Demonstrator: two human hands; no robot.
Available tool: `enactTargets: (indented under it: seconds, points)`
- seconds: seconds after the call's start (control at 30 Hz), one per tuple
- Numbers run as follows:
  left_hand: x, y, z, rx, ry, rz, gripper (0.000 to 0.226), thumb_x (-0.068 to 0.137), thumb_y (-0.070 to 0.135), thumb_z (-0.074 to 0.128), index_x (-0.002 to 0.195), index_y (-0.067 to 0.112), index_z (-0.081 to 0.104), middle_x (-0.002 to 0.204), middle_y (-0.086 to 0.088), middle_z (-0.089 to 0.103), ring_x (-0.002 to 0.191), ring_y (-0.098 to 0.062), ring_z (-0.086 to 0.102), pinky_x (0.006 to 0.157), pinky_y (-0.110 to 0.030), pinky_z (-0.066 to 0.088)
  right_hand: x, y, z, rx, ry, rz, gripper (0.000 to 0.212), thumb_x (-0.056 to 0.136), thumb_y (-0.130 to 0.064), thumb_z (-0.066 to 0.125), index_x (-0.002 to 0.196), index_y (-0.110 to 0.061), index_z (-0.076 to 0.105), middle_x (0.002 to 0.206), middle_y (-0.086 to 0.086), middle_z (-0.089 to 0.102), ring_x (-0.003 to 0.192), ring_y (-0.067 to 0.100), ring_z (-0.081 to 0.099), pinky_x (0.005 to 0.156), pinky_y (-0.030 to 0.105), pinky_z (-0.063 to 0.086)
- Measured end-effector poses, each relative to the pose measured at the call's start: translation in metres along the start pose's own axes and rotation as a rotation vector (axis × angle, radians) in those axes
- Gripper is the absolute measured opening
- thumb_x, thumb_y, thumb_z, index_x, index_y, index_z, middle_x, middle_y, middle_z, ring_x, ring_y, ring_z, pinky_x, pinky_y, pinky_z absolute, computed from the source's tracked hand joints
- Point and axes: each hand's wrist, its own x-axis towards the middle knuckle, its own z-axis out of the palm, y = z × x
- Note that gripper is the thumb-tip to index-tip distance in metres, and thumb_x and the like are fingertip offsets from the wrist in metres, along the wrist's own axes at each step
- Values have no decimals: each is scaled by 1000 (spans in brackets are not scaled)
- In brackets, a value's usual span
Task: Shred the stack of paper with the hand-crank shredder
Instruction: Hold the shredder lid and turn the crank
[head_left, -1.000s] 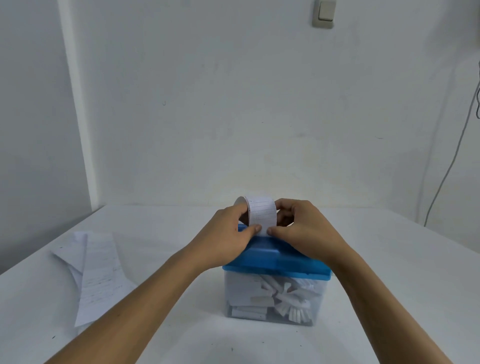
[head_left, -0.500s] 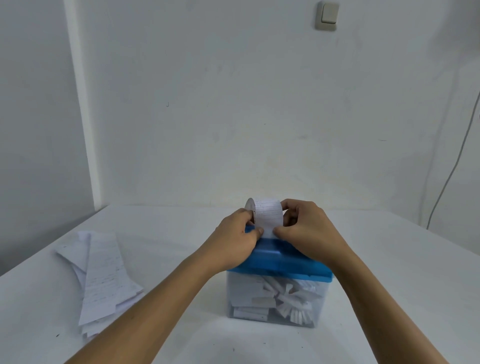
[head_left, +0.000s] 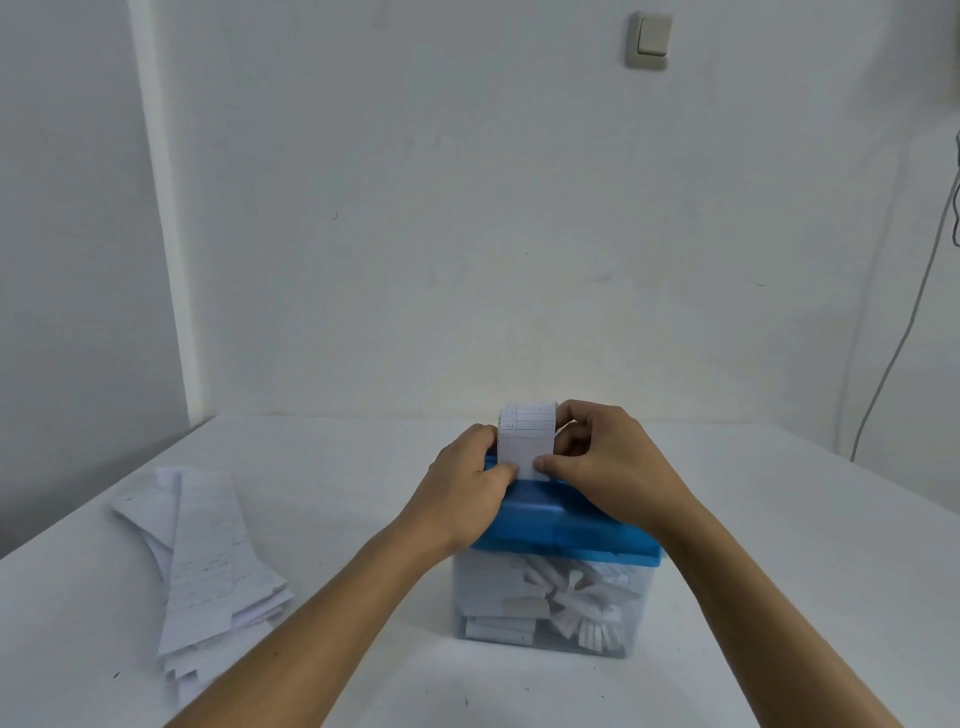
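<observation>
My left hand (head_left: 462, 488) and right hand (head_left: 608, 467) pinched the lower edges of the paper strip (head_left: 525, 441); I judged it should enter the shredder (head_left: 550, 525) square and taut.

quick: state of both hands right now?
Left hand: pinching the paper strip at its left edge.
Right hand: pinching the strip's right edge, above the shredder.

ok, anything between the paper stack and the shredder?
Head view: nothing lies on the white table between the paper stack and the shredder; only the left forearm crosses above that stretch.
</observation>
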Motion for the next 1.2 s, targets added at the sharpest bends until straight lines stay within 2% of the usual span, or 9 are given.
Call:
enactTargets:
  seconds: [0.17, 0.27, 0.43, 0.57, 0.73, 0.8, 0.87, 1.07, 1.2]
  points:
    - [0, 1, -1, 70, 17, 13, 24, 103, 20, 50, 126, 17, 55, 129, 1, 58, 116, -18, 56, 94, -29, 49, -1, -4, 0, -2, -3, 4, 20, 85, -27, 76, 104, -26, 70, 82, -11, 74, 78, 7, 69, 78, 32, 60]
    - [1, 2, 0, 86, -8, 18, 20, 105, 21, 49, 124, 18, 52, 128, 3, 55, 116, -17, 54, 87, -21, 45, -9, -1, -11, -14, 124, -24, 19, 91, -36, 69, 110, -33, 66, 88, -18, 70, 81, -3, 65, 71, 13, 51]
    - [3, -2, 0, 132, 3, 30, 16, 103, 20, 46, 88, 20, 46, 98, 3, 52, 93, -19, 52, 80, -34, 44, -58, 49, -36, 43, 397, 55, 36, 97, -1, 52, 107, -33, 66, 101, -14, 71, 94, -8, 63, 86, 25, 55]
    - [2, -1, 2, 145, 0, 62, 11, 102, 19, 45, 92, 19, 47, 104, 0, 55, 99, -22, 55, 89, -39, 47, -98, 92, -11, -173, 145, 46, 74, 88, 9, 49, 125, -54, 42, 129, -22, 56, 109, -8, 54, 103, 23, 45]
    - [1, 0, 1, 124, 2, 67, 17, 101, 15, 45, 91, 29, 48, 107, 4, 55, 103, -21, 55, 93, -39, 47, -102, 114, 19, -463, 61, -33, 58, 102, -17, 45, 152, -33, 21, 150, -18, 29, 136, 1, 29, 118, 20, 24]
    - [0, 0, 2, 132, 1, 66, 20, 101, 15, 45, 93, 34, 47, 110, 4, 55, 106, -21, 55, 96, -39, 47, -103, 116, 30, -473, 59, -72, 43, 99, -10, 47, 133, -32, 32, 128, -18, 35, 114, 6, 40, 101, 25, 45]
    - [1, -2, 3, 174, 10, 67, 18, 101, 16, 44, 91, 32, 45, 107, 4, 54, 103, -22, 55, 95, -42, 48, -106, 113, 32, -487, 64, -73, 34, 96, -7, 52, 108, -34, 34, 101, -19, 34, 91, 5, 39, 75, 17, 42]
    - [0, 2, 3, 386, 2, 115, 24, 105, 20, 35, 124, 12, 45, 109, 2, 46, 88, -18, 49, 85, -37, 41, -117, 71, -11, -526, -44, -1, 21, 99, -36, 45, 81, -33, 35, 78, -19, 50, 71, 4, 50, 60, 19, 40]
    - [0, 3, 1, 394, 0, 119, 15, 103, 19, 36, 89, 19, 36, 89, 8, 37, 73, -15, 44, 68, -34, 34, -101, 42, -60, -486, -290, 57, 34, 92, -39, 58, 66, -20, 47, 61, -3, 50, 52, 10, 40, 53, 24, 35]
